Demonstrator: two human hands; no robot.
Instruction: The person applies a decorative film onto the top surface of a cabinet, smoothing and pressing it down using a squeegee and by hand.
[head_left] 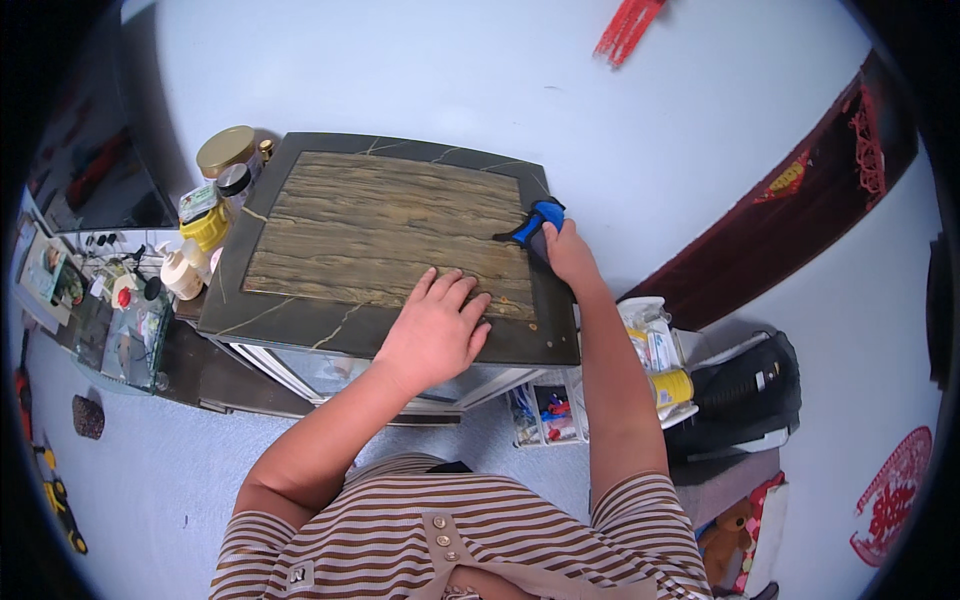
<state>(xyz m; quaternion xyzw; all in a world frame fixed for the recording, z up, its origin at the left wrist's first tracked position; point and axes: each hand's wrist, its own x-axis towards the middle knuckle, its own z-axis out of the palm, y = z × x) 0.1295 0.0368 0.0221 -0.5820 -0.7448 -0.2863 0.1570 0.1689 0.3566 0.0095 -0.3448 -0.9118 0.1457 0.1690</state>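
My left hand [437, 330] lies flat on the near edge of a cabinet top, fingers spread and holding nothing. The cabinet top [390, 225] has a dark stone-look border round a brown wood-grain panel. At its right edge my right hand [570, 253] is closed round a small blue-and-black object [541, 224]. A thin dark end of that object points left over the panel; its exact kind cannot be made out. Whether it touches the surface is unclear. My fingers hide part of it.
Left of the cabinet top stand a gold-lidded jar [227, 150], a yellow container [206, 228] and a pump bottle [182, 272]. A glass tank [127, 340] is farther left. At right are a white rack [548, 408], a black bag [745, 390] and a dark red door [770, 220].
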